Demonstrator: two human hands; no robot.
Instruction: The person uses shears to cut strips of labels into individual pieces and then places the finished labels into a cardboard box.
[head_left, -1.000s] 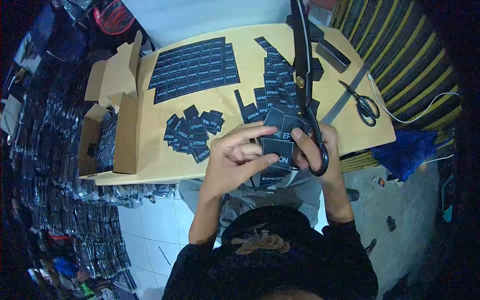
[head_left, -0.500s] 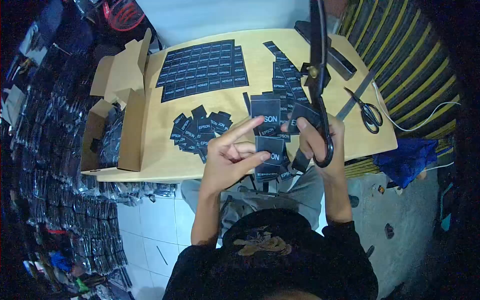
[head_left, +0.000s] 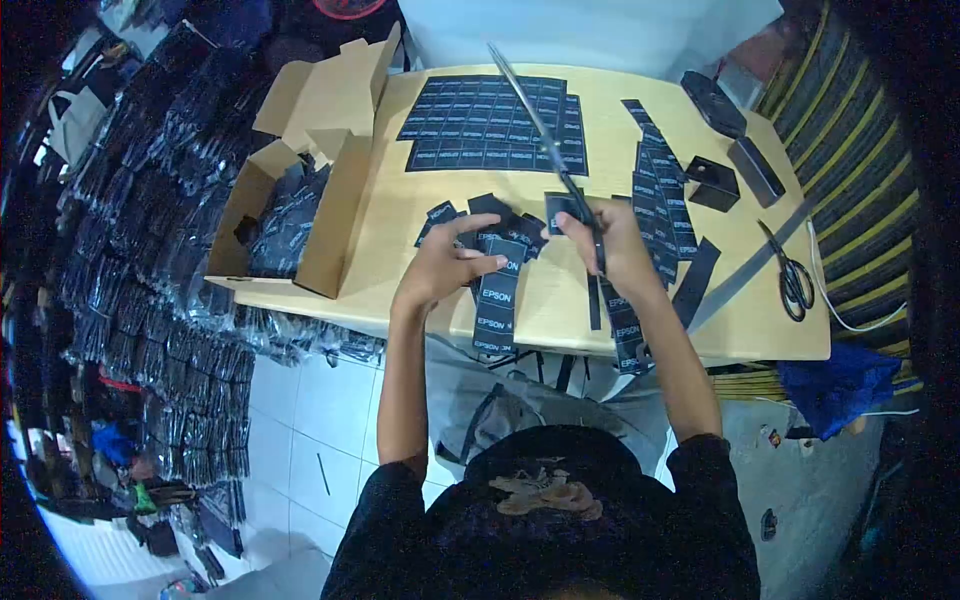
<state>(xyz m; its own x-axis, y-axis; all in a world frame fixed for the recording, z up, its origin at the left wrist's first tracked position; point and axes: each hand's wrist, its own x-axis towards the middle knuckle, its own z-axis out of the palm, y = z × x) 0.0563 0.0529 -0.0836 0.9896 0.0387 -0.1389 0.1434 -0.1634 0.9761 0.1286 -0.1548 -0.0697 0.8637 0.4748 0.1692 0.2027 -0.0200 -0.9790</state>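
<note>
A strip of black EPSON labels (head_left: pixel 496 297) hangs from my left hand (head_left: pixel 443 264), pinched between thumb and fingers over the pile of loose labels (head_left: pixel 440 214). To its right, my right hand (head_left: pixel 612 243) holds large scissors (head_left: pixel 540 125), their blades pointing up and to the left. Under that hand's thumb is a small cut label (head_left: pixel 560 213). Longer label strips (head_left: pixel 660 190) lie overlapped just right of my right hand. More strips (head_left: pixel 625 330) are at the table's front edge, below my right wrist.
Uncut label sheets (head_left: pixel 490 120) lie at the table's back. An open cardboard box (head_left: pixel 345 215) with labels stands at the left. On the right are black scissors (head_left: pixel 793 285), a long ruler-like strip (head_left: pixel 745 262) and dark boxes (head_left: pixel 712 183). Bagged bundles fill the far left.
The view has shifted, so the table sits further right. My left hand now holds a label strip over the loose pile. My right hand has turned the scissors, whose blades now tilt left.
</note>
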